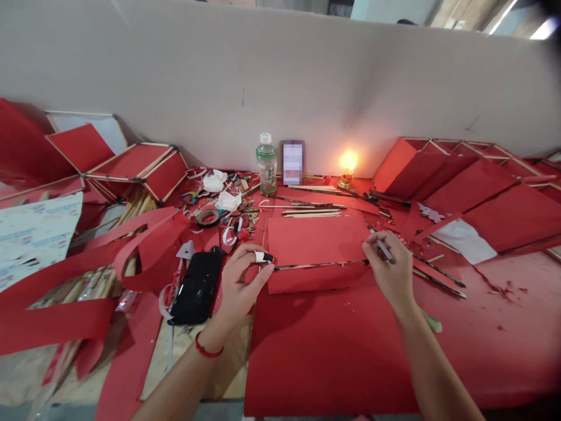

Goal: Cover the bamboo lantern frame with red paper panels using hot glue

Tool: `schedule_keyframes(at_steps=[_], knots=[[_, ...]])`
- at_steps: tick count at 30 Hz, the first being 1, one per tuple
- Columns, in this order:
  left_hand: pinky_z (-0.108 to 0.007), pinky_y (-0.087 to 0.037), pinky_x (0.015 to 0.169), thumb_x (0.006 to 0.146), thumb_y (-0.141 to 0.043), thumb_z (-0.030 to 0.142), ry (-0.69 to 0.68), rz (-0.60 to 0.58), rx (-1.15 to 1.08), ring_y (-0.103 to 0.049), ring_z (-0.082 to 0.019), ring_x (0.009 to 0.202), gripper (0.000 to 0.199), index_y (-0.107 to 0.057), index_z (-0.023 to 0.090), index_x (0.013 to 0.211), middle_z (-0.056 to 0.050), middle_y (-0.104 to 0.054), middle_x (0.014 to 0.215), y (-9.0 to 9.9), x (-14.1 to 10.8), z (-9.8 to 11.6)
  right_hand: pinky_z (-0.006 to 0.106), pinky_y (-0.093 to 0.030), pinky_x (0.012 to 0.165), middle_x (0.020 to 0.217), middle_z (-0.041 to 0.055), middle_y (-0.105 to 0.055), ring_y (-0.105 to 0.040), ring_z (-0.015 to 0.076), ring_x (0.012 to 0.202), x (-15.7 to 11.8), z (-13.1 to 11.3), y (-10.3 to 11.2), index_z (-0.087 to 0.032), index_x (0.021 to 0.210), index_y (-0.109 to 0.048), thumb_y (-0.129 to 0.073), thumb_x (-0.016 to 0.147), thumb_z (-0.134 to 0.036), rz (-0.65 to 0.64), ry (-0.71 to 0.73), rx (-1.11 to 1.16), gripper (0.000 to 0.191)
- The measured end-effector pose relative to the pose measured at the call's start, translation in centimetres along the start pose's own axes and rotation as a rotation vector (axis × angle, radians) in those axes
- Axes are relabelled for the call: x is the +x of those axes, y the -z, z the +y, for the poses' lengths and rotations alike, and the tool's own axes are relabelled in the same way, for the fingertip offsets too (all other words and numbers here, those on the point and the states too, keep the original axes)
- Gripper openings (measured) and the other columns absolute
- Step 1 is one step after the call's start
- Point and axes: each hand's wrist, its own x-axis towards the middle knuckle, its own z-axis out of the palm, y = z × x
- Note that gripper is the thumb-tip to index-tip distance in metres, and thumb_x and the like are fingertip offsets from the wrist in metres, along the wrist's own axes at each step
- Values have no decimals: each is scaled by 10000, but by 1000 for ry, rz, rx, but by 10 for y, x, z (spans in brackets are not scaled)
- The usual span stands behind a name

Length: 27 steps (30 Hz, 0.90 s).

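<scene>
A thin wooden stick [319, 265] with darkened stretches lies across a red paper-covered panel [315, 240]. At its left end, my left hand [243, 280] has thumb and index finger closed on it; white and black tape wraps one fingertip. My right hand [390, 263] is closed around a slim grey pen-like tool [385, 251], whose exact kind I cannot make out. Those right fingertips are by the stick's right end, and whether they touch it is unclear. Beneath the panel spreads a large red sheet [324, 351].
A lit flame burns on a small brass lamp [345, 181] at the back. Nearby stand a green-labelled bottle [267, 166] and an upright phone [293, 164]. To the left lie a black phone [197, 286], a tape roll [207, 218] and red strips [144, 251]. Red-covered frames [473, 187] stand right.
</scene>
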Motion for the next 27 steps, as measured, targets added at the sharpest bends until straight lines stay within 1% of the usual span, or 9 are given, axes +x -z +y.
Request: schedule_keyframes(at_steps=[2, 4, 7, 9, 10, 13, 17, 21, 27], knots=[[-287, -509, 740, 873, -693, 254, 12, -6, -25, -609, -173, 849, 58, -714, 200, 879, -58, -622, 955, 1, 0, 1, 225, -350, 507, 601, -58, -478, -430, 88, 497, -2, 0, 2, -197, 829, -594, -642, 856, -361, 27, 12, -48, 173], [-297, -512, 747, 876, -688, 284, 25, -20, -42, -605, -184, 862, 93, -721, 200, 896, -66, -610, 961, 2, 0, 1, 238, -366, 521, 620, -49, -496, -440, 95, 504, -6, -5, 3, -198, 849, -598, -634, 891, -379, 105, 68, -96, 189], [-310, -517, 760, 833, -735, 328, 32, -63, -45, -589, -194, 876, 163, -723, 199, 933, -68, -580, 971, 7, 2, 0, 275, -442, 633, 730, -1, -591, -540, 136, 628, -11, -18, 6, -204, 898, -614, -617, 929, -303, 179, 301, -146, 104], [-303, -513, 752, 794, -775, 319, 20, -104, -32, -583, -188, 863, 198, -720, 200, 942, -60, -574, 959, 10, 3, -1, 301, -473, 723, 817, 29, -645, -587, 165, 741, -13, -26, 6, -211, 958, -628, -628, 924, -231, 107, 521, -186, 39], [-299, -508, 747, 785, -785, 307, 8, -121, -25, -584, -185, 856, 203, -717, 200, 944, -56, -579, 948, 11, 4, -1, 307, -479, 747, 844, 37, -662, -595, 174, 778, -13, -28, 6, -214, 990, -634, -643, 917, -212, 47, 616, -214, 74], [-294, -494, 743, 787, -787, 279, -29, -155, 6, -592, -181, 838, 193, -709, 193, 941, -47, -606, 905, 14, 7, -3, 328, -490, 809, 947, 52, -708, -610, 200, 883, -9, -24, 6, -216, 1085, -647, -691, 905, -258, -142, 769, -281, 190], [-298, -492, 762, 783, -797, 299, -66, -148, 60, -600, -178, 818, 190, -705, 184, 904, -36, -631, 865, 15, 9, -5, 383, -471, 916, 1086, 50, -732, -615, 230, 1027, -2, -6, 9, -231, 1125, -665, -711, 896, -356, -260, 786, -287, 265], [-278, -495, 766, 777, -810, 309, -113, -130, 76, -608, -168, 819, 188, -719, 189, 890, -32, -641, 872, 16, 10, -7, 371, -465, 923, 1050, 26, -739, -623, 200, 1000, 0, 2, 11, -250, 1060, -693, -685, 918, -272, -291, 749, -231, 144], [-257, -515, 739, 821, -770, 319, -159, -171, 151, -652, -163, 794, 204, -745, 188, 975, -40, -701, 872, 15, 12, -5, 375, -471, 891, 984, 17, -746, -629, 195, 959, -1, 2, 8, -256, 1020, -724, -678, 916, -212, -282, 697, -155, 122]])
